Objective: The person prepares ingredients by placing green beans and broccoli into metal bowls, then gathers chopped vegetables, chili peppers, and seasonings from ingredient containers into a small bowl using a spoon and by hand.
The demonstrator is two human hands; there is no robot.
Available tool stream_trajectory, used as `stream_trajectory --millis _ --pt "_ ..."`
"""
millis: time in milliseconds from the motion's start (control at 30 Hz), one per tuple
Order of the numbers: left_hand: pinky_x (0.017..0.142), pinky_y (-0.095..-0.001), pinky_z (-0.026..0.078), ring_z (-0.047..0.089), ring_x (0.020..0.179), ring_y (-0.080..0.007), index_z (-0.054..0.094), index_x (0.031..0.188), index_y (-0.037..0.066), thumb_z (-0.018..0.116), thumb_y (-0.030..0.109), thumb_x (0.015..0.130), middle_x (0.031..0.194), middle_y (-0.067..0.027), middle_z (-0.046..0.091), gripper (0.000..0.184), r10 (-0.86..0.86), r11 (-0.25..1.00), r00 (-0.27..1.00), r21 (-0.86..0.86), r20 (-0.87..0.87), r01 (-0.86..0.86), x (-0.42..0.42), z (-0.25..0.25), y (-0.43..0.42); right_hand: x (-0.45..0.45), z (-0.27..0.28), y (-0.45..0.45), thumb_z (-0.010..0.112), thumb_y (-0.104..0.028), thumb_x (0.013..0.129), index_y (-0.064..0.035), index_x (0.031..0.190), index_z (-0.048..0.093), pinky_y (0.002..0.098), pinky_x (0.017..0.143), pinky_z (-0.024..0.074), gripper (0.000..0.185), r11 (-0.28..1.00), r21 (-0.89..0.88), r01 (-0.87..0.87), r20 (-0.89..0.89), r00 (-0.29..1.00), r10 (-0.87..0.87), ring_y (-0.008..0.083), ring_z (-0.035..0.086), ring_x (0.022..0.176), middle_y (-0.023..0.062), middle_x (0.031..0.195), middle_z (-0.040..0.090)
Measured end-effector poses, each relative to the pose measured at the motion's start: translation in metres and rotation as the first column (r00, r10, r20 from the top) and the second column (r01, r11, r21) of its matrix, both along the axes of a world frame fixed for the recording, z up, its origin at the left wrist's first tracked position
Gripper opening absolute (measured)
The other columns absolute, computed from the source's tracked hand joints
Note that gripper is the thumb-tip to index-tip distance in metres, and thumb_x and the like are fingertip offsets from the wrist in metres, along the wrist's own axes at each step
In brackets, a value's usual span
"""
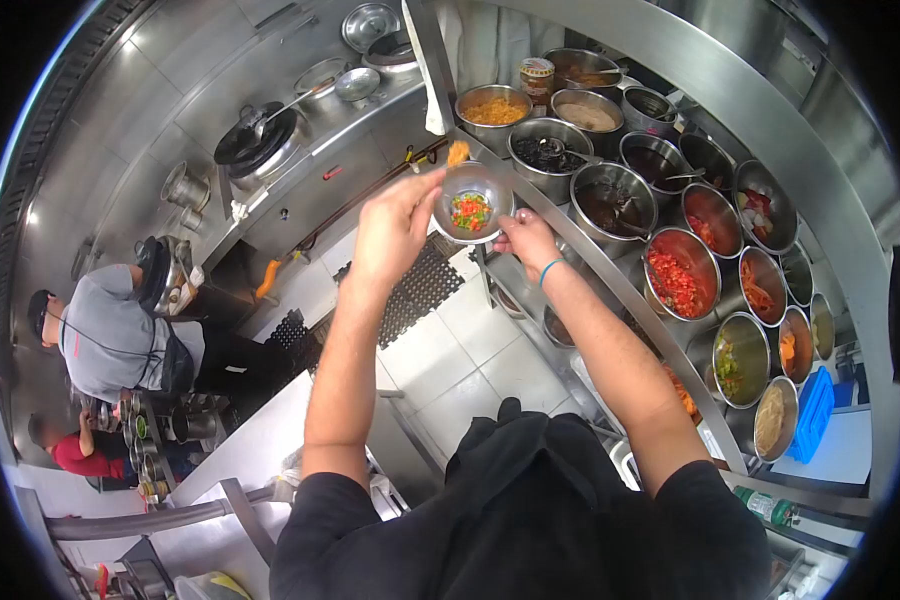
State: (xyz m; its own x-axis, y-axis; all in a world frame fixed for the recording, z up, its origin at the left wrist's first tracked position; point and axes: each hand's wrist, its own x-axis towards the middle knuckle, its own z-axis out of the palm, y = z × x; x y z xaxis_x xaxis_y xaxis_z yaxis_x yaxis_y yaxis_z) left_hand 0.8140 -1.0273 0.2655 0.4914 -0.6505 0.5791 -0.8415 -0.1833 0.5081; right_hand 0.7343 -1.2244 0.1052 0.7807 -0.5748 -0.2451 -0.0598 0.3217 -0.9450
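A small metal bowl is tilted toward me, with chopped red and green peppers in its bottom. My right hand, a blue band at its wrist, grips the bowl by its right rim. At the bowl's left side, my left hand is closed, thumb and fingers pinched together. Just past those fingertips, over the far rim, shows a clump of orange crumbly food. Whether a spoon carries it is hidden. A pan of similar orange food stands beyond the bowl.
Several metal pots line the right counter, among them chopped red pepper, dark sauce and pale paste. A blue container sits at the far right. Left, a person in grey and another in red stand near a wok.
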Motion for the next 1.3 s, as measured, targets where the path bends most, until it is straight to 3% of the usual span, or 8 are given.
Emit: stream_trajectory --millis 33,67,267,367,700,1100,1233,1300 --pt "0.077 -0.0369 0.058 0.073 0.087 -0.0247 0.07 0.123 0.007 0.063 0.015 0.098 0.103 -0.0127 0.075 0.027 0.012 1.0 0.99 -0.004 -0.143 -0.012 -0.005 -0.009 0.009 0.001 0.0 0.002 0.064 -0.014 0.093 -0.0056 0.082 0.05 0.0282 0.06 0.0596 0.02 1.0 -0.005 -0.003 0.001 1.0 0.003 0.0127 0.061 0.066 0.0042 0.077 0.057" --pt "0.063 -0.0236 0.053 0.061 0.066 -0.0056 0.07 0.124 0.005 0.061 0.016 0.101 0.1 -0.0048 0.075 0.027 0.052 0.998 0.922 0.038 -0.384 -0.041 -0.013 -0.016 0.013 0.003 -0.001 0.004 0.064 -0.013 0.093 -0.0056 0.08 0.05 0.0282 0.059 0.0595 0.02 1.0 -0.01 -0.005 0.009 1.0 0.005 0.0127 0.061 0.065 0.004 0.076 0.057" --pt "0.061 -0.0231 0.053 0.06 0.067 -0.0076 0.061 0.128 -0.005 0.058 0.019 0.103 0.102 -0.0099 0.074 0.034 -0.233 0.949 0.218 -0.271 -0.948 -0.162 0.002 -0.102 0.024 0.002 -0.018 0.022 0.065 -0.01 0.091 -0.0071 0.074 0.05 0.0282 0.056 0.059 0.023 0.999 -0.015 -0.037 -0.009 0.999 0.037 0.0126 0.06 0.063 0.0027 0.073 0.056" --pt "0.065 -0.0235 0.054 0.062 0.072 -0.0093 0.062 0.127 -0.004 0.056 0.018 0.104 0.105 -0.0107 0.073 0.032 -0.303 0.914 0.17 -0.336 -0.938 -0.226 0.001 -0.109 0.028 -0.003 -0.028 0.027 0.065 -0.01 0.091 -0.0082 0.072 0.048 0.0287 0.056 0.059 0.025 0.999 0.002 -0.044 -0.018 0.999 0.044 0.0129 0.06 0.062 0.0029 0.072 0.056" --pt "0.068 -0.0233 0.054 0.063 0.075 -0.0083 0.064 0.127 -0.004 0.057 0.021 0.104 0.11 -0.0106 0.073 0.035 -0.144 0.955 0.789 -0.293 -0.597 -0.048 0.0 0.033 -0.04 -0.02 -0.053 0.02 0.065 -0.012 0.092 -0.0073 0.074 0.048 0.0291 0.052 0.057 0.024 0.994 0.018 -0.112 0.008 0.994 0.112 0.013 0.061 0.057 0.0033 0.069 0.055" --pt "0.059 -0.0255 0.055 0.067 0.07 -0.0085 0.072 0.113 -0.002 0.061 0.018 0.098 0.083 -0.0087 0.075 0.027 0.07 0.892 0.943 0.443 -0.324 0.086 0.087 0.039 -0.169 -0.028 -0.069 -0.003 0.064 -0.011 0.091 -0.0064 0.075 0.045 0.0287 0.052 0.0572 0.025 0.999 -0.005 -0.043 0.011 0.999 0.043 0.0141 0.06 0.057 0.0031 0.071 0.05" --pt "0.079 -0.0413 0.058 0.074 0.085 -0.031 0.076 0.107 0.006 0.064 0.021 0.093 0.092 -0.017 0.075 0.024 -0.067 0.895 0.975 0.445 0.212 -0.036 0.084 0.027 -0.168 -0.025 -0.063 -0.003 0.064 -0.01 0.091 -0.0067 0.073 0.045 0.0285 0.052 0.0566 0.026 1.0 0.019 -0.006 -0.008 1.0 0.006 0.0142 0.061 0.056 0.0039 0.072 0.053" --pt "0.087 -0.0453 0.056 0.07 0.092 -0.0369 0.077 0.105 0.01 0.064 0.025 0.092 0.096 -0.0179 0.073 0.023 -0.042 0.891 0.98 0.451 0.195 -0.052 0.082 0.022 -0.166 -0.021 -0.065 -0.002 0.064 -0.01 0.091 -0.0066 0.073 0.046 0.0284 0.052 0.0563 0.025 1.0 -0.026 -0.001 -0.017 1.0 0.001 0.0142 0.061 0.057 0.0041 0.072 0.054"
